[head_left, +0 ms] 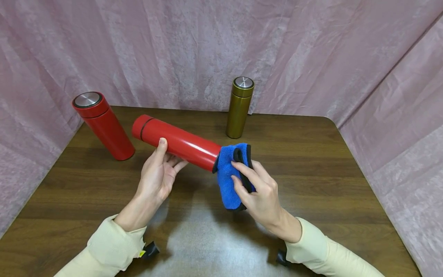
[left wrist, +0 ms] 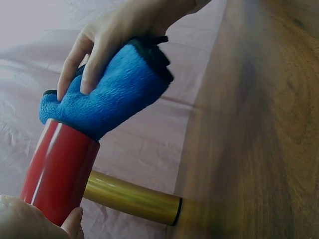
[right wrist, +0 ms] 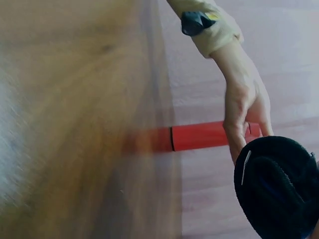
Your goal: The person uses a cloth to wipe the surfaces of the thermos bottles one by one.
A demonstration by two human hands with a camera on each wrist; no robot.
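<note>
My left hand [head_left: 157, 175] holds a red thermos bottle [head_left: 183, 142] from below, thumb on its near side. The bottle is tilted above the table, capped end up to the left. At its lower, right end my right hand [head_left: 259, 190] pinches a folded blue cloth [head_left: 228, 181] with black edging, which lies against the bottle's base and covers it. In the left wrist view the blue cloth [left wrist: 114, 89] wraps over the end of the red bottle [left wrist: 62, 169]. The right wrist view has the cloth's dark edge [right wrist: 274, 189] up close.
A second red thermos [head_left: 107, 127] stands upright at the table's left. At the back stands a gold thermos [head_left: 238, 109], also upright. The brown wooden table [head_left: 311, 161] meets pink curtains [head_left: 194, 50] behind and at the sides.
</note>
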